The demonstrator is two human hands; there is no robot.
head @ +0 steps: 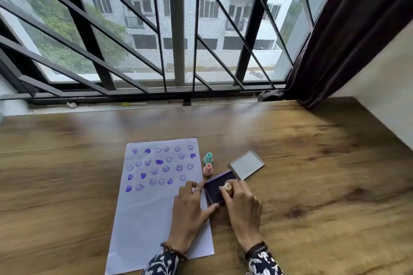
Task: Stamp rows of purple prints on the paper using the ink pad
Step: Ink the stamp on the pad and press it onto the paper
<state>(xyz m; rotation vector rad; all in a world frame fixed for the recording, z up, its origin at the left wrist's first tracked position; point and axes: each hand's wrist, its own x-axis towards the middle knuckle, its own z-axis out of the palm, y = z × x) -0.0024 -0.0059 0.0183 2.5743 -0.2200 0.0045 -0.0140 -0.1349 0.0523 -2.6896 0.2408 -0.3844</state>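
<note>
A white paper (147,214) lies on the wooden table, its upper half filled with rows of purple hearts and smiley prints. To its right sits the purple ink pad (215,190) with its hinged lid (247,164) open. My right hand (242,205) holds a cream stamp (228,187) upright, pressed down on the pad. My left hand (190,207) rests flat on the paper's right edge, its fingers spread and touching the pad's left side.
A teal stamp (208,158) and a pink stamp (208,169) stand just right of the paper, behind the pad. The wooden table (312,185) runs to a barred window at the back. A dark curtain (348,35) hangs at the right.
</note>
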